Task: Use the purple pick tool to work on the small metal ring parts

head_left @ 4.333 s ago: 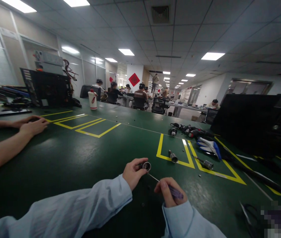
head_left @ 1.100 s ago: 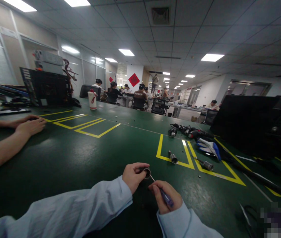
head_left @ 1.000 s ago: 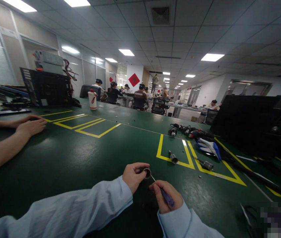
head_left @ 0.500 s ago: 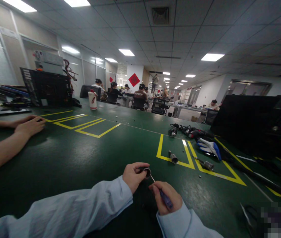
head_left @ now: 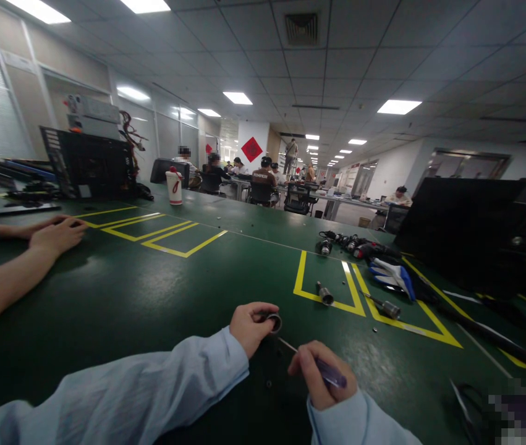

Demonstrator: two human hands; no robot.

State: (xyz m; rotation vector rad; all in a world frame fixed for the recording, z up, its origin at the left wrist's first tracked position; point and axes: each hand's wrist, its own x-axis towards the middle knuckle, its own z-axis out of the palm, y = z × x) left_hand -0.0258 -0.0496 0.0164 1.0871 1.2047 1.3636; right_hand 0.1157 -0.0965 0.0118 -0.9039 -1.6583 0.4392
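My left hand (head_left: 252,329) is closed around a small round metal part (head_left: 274,322) with a hollow, ring-like end that faces right. My right hand (head_left: 321,372) grips a screwdriver (head_left: 330,372) by its purple handle. The thin shaft points up and left, its tip just below the metal part and apart from it. A tiny dark piece (head_left: 269,384) lies on the green table (head_left: 161,296) between my forearms. Two metal cylinders, one nearer (head_left: 324,294) and one farther right (head_left: 389,309), rest by the yellow tape.
A blue-and-white glove (head_left: 391,276) and dark tools (head_left: 374,250) lie to the right. Scissors (head_left: 464,408) sit at the lower right. Another person's hands (head_left: 56,233) rest at the left. A white cup (head_left: 174,187) and computer case (head_left: 91,164) stand farther back.
My right hand has moved right and slightly down, drawing the screwdriver tip away from the metal part. My left hand stays in place. The tiny dark piece on the table now shows clearly.
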